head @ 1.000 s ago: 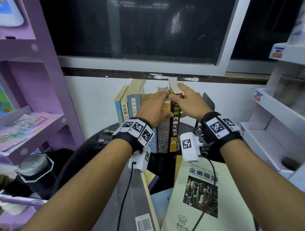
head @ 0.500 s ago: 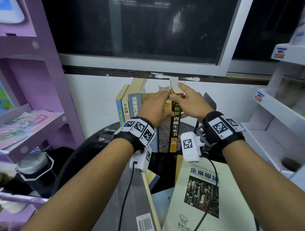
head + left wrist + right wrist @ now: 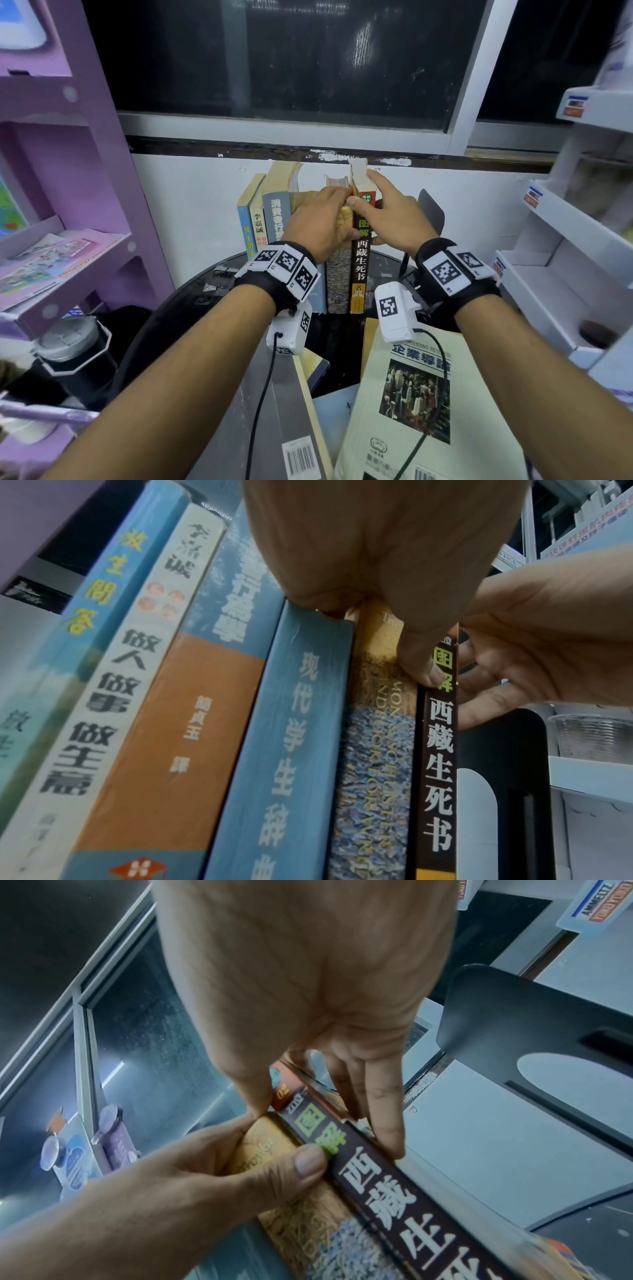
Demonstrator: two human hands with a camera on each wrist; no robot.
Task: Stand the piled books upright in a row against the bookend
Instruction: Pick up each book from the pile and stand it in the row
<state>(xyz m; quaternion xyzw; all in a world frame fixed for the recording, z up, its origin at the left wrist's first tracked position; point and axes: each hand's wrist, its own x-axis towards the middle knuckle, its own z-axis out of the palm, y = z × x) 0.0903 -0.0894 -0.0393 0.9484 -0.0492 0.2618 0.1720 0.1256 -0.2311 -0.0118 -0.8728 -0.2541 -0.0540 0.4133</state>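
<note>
Books are partly shelved: six stand spine-out in a row on the round dark glossy table (image 3: 191, 301), with the black sheet-metal bookend (image 3: 430, 212) at the row's right end. The right hand (image 3: 387, 219) grasps the top of the black-spined paperback with white characters (image 3: 363, 267), thumb on its left face and fingers (image 3: 387, 1123) down its right face; this book is last in the row, next to the bookend, though a gap to the plate shows in the wrist views. Immediately left of that paperback, the left hand (image 3: 318, 222) curls over the mottled blue-and-tan spined book (image 3: 339, 284), its thumb pressed where the two spines meet.

Further from the bookend stand a matt pale-blue spine, a blue-and-orange one, a cream one and a sky-blue one, leaning slightly and worn at the corners.

Judging by what lies flat nearer the person than the bookend, much is left: a large cream softcover with a city photograph (image 3: 411, 404), a grey barcoded book (image 3: 274, 418) and others beneath, partly hidden
</note>
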